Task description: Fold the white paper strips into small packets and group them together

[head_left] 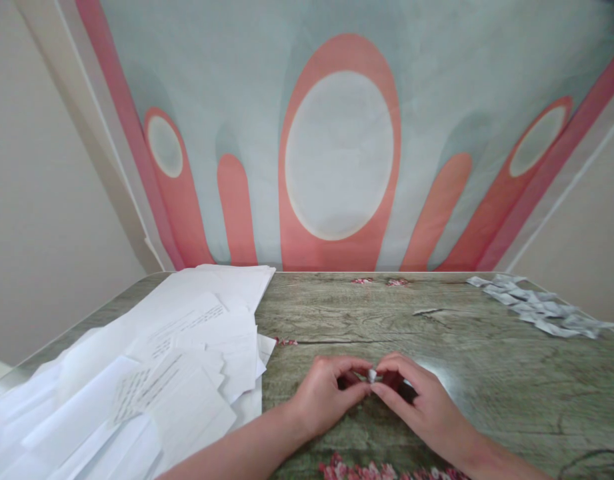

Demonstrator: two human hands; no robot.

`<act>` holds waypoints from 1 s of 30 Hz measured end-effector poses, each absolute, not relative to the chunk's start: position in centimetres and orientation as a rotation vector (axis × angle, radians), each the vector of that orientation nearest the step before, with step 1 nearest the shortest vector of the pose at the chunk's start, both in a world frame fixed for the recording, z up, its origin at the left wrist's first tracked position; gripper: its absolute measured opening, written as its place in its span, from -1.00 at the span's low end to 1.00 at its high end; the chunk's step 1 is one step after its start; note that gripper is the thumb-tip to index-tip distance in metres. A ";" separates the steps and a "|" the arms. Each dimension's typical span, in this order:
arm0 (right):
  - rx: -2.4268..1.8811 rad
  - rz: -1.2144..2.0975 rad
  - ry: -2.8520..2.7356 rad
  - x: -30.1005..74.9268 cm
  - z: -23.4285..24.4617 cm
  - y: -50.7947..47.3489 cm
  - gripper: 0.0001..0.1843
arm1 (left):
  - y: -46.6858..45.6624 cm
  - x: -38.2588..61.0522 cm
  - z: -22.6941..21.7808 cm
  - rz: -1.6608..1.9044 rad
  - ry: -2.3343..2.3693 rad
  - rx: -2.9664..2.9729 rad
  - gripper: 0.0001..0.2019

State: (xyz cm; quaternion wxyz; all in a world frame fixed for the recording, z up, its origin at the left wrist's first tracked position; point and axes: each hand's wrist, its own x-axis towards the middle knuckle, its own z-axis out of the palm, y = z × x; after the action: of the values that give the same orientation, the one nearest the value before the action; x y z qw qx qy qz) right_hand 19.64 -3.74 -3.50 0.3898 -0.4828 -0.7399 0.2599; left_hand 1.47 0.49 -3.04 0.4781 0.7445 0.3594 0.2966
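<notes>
Over woodgrain tbl (331, 307) nr pink/grey backdrop (257, 100), hands (321, 390) (421, 393) pinch wht pc (371, 376)

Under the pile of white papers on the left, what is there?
The wood-patterned tabletop shows beside the paper pile and seems to continue beneath it. Whatever else the sheets cover cannot be seen.

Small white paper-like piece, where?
Head view, lower centre: the piece is held between the left hand and right hand, right of the white paper sheets.
</notes>
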 end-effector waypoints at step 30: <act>-1.123 0.368 -1.997 20.2 -4.9 -3.2 -0.84 | 0.5 1.7 -3.2 0.741 0.890 1.856 -0.70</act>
State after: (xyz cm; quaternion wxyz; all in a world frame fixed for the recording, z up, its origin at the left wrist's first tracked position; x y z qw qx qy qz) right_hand 20.21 -3.24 -4.93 0.3993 -0.4436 -0.7890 0.1456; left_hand 1.68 0.47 -3.17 0.4592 0.7537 0.3615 0.3007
